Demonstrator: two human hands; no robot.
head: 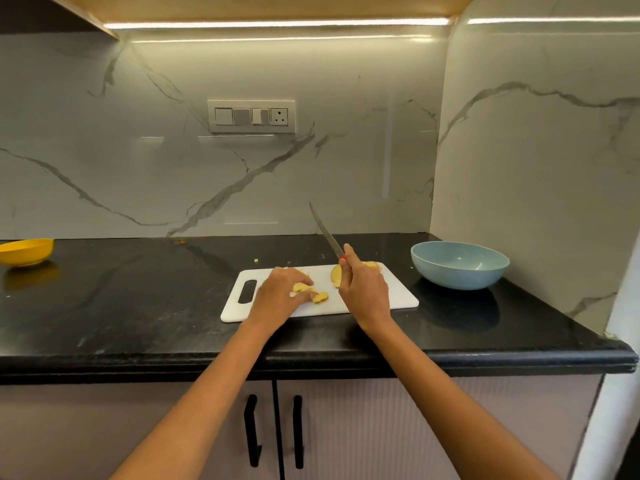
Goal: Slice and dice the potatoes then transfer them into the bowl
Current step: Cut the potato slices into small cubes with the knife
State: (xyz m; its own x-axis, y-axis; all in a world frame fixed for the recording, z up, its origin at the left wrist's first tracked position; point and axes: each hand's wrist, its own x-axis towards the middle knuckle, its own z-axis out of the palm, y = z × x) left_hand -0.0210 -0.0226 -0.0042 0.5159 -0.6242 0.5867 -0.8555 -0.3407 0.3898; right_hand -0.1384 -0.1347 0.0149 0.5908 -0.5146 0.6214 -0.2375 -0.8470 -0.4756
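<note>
On the white cutting board (391,299), my left hand (282,294) pins potato pieces (308,292), fingers curled over them. Right hand (363,289) is clamped on the knife (327,233), tip raised. Mid-slicing, I'd judge; next, bring the blade down beside the left fingertips. Blue bowl (460,265) right, looks empty. Knife handle hidden.

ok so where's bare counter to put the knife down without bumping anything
Bare black counter runs between the yellow bowl and the cutting board, with only tiny scraps near the wall. A narrower strip lies between board and blue bowl. The board is crowded: potato pieces, left hand, right hand holding the knife.
</note>
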